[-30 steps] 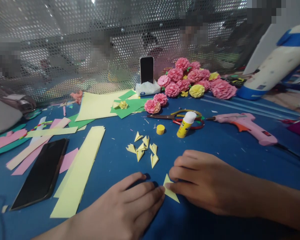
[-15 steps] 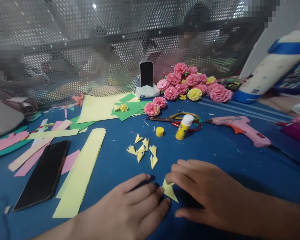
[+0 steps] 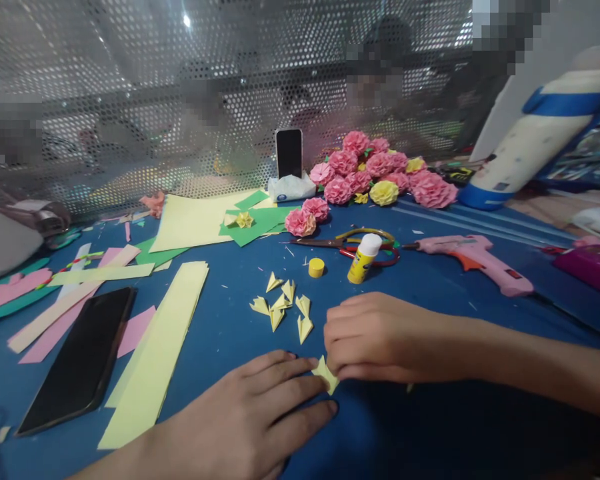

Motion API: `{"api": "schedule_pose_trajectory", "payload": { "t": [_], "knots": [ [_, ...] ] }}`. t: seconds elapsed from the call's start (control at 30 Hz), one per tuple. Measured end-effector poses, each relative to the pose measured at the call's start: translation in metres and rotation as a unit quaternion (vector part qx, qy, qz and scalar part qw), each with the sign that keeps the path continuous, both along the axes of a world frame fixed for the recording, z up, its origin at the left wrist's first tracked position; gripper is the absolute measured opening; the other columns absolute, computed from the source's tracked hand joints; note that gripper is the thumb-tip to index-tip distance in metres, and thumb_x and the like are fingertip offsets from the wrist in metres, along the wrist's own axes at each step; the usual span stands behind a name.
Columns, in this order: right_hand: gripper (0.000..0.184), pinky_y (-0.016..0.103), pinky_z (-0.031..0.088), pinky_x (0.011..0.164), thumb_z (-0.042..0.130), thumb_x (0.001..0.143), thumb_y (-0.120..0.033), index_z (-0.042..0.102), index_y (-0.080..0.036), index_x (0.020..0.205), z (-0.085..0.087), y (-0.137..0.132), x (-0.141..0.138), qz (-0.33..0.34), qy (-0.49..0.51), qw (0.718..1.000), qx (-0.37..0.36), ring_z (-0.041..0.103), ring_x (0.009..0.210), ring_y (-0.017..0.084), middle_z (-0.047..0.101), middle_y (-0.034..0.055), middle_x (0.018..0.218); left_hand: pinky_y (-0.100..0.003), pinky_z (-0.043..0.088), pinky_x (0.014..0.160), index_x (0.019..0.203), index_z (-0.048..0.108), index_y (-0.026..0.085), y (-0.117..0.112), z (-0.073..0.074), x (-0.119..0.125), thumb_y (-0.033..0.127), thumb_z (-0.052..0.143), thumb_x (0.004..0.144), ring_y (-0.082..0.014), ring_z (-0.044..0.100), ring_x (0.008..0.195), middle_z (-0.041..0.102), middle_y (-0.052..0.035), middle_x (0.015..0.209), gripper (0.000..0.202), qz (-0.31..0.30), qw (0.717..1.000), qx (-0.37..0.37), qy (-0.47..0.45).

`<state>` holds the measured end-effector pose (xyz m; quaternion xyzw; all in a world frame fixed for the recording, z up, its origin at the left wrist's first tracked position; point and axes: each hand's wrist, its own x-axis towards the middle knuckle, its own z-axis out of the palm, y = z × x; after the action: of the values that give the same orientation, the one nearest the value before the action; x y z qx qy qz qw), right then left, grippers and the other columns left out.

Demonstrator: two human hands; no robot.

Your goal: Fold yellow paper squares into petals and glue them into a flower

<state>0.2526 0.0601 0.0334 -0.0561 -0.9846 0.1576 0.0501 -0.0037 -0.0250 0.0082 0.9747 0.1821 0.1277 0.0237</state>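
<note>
A small folded piece of yellow paper [image 3: 326, 377] lies on the blue tabletop between my hands. My left hand [image 3: 265, 407] rests palm down with its fingers stretched out, fingertips touching the paper's left side and the thumb apart below. My right hand [image 3: 367, 337] is closed over the paper's right side, its fingertips hidden behind the knuckles. Just beyond them lie several small pointed yellow paper pieces [image 3: 279, 305]. A yellow glue stick [image 3: 363, 261] stands farther back, with a round yellow cap [image 3: 316, 267] to its left.
Scissors [image 3: 330, 243] lie behind the glue stick, and a pink glue gun [image 3: 480, 257] to the right. Pink paper flowers [image 3: 343, 163] are heaped at the back near a propped phone [image 3: 289, 153]. Yellow strips [image 3: 163, 347] and a black phone [image 3: 80, 367] lie left.
My right hand has turned and closed over the paper's right side, its thumb drawn in. Less of the yellow paper shows. My left hand stays nearly in place. The view has shifted slightly.
</note>
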Motion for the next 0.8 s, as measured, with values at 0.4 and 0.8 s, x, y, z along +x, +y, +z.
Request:
{"api": "schedule_pose_trajectory", "payload": {
  "t": [0.4,0.8],
  "knots": [
    [0.007,0.025,0.041,0.077,0.061,0.098,-0.022,0.064,-0.018,0.092,-0.009,-0.002,-0.006,-0.091,0.004,0.983,-0.159,0.056,0.090,0.016,0.065,0.0006,0.089,-0.034,0.042,0.116,0.138,0.051,0.004,0.004,0.001,-0.001,0.011,0.039,0.100,-0.0214,0.057,0.131,0.062,-0.0160,0.137,0.041,0.005,0.999,-0.036,-0.023],
    [0.010,0.029,0.037,0.072,0.057,0.099,-0.023,0.060,-0.018,0.091,-0.013,-0.012,-0.007,-0.120,-0.005,0.987,-0.108,0.052,0.084,0.017,0.062,0.0007,0.087,-0.045,0.042,0.116,0.142,0.050,0.007,0.000,-0.001,0.002,0.014,0.035,0.102,-0.0234,0.055,0.132,0.060,-0.0125,0.140,0.042,0.021,0.999,-0.042,0.018]
  ]
}}
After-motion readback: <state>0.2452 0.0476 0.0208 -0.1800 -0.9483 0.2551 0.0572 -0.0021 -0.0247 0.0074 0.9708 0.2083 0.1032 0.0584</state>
